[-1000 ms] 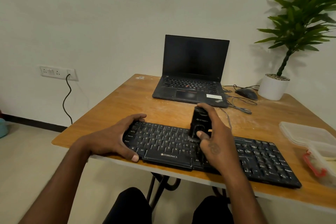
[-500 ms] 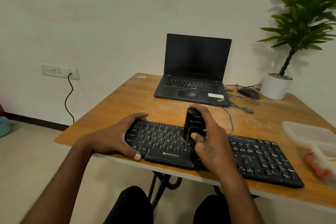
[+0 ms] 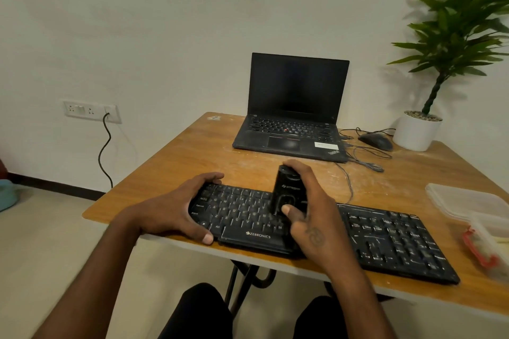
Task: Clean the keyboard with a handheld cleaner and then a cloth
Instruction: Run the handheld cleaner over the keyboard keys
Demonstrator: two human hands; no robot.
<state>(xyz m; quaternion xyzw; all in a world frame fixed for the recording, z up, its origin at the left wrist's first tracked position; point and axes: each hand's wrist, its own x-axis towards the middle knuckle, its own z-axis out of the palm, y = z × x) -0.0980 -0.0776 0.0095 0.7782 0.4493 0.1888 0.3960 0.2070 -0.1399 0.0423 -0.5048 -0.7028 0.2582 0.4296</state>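
A black keyboard [image 3: 385, 239] lies along the near edge of the wooden table [image 3: 192, 151], with white dust on its right half. My left hand [image 3: 179, 206] grips the keyboard's left end, thumb at the front edge and fingers over the back. My right hand [image 3: 311, 217] holds a black handheld cleaner [image 3: 287, 192] upright, its lower end on the keys near the middle of the keyboard. No cloth is in view.
An open black laptop [image 3: 292, 118] stands at the back of the table. A mouse [image 3: 377, 141] with loose cables and a white potted plant [image 3: 417, 129] are at the back right. Clear plastic containers [image 3: 468, 201] sit at the right edge.
My right hand has moved the cleaner to the left along the keys. My left hand has stayed on the keyboard's left end.
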